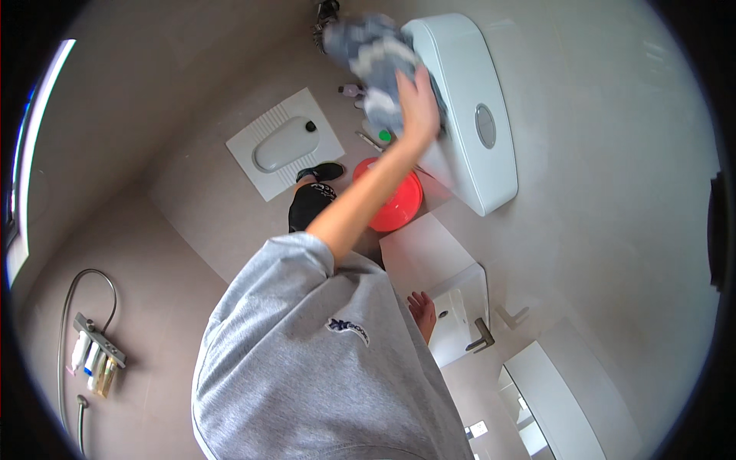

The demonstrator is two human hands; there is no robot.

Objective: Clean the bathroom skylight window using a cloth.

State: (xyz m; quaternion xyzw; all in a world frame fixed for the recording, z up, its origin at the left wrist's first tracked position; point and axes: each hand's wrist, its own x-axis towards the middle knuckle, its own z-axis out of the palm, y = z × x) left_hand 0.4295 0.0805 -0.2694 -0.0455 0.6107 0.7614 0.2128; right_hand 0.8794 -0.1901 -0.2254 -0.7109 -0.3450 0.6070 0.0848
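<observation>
Cloth (368, 46), blue-grey and blurred, is gripped in the left hand (420, 111) beside the white cistern (464, 92). The right hand (422, 309) is loosely spread near the sink (454, 326). A squat toilet (268, 162) sits in the grey floor (195, 188). The left forearm (368, 195) partly hides a red bucket (402, 208); bottles (93, 360) fill the shower shelf (103, 343).

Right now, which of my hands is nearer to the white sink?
Right: your right hand is at the left edge of the white sink in the picture; contact is unclear. Your left hand is farther, higher in view, holding a blue-grey cloth beside the white tank.
</observation>
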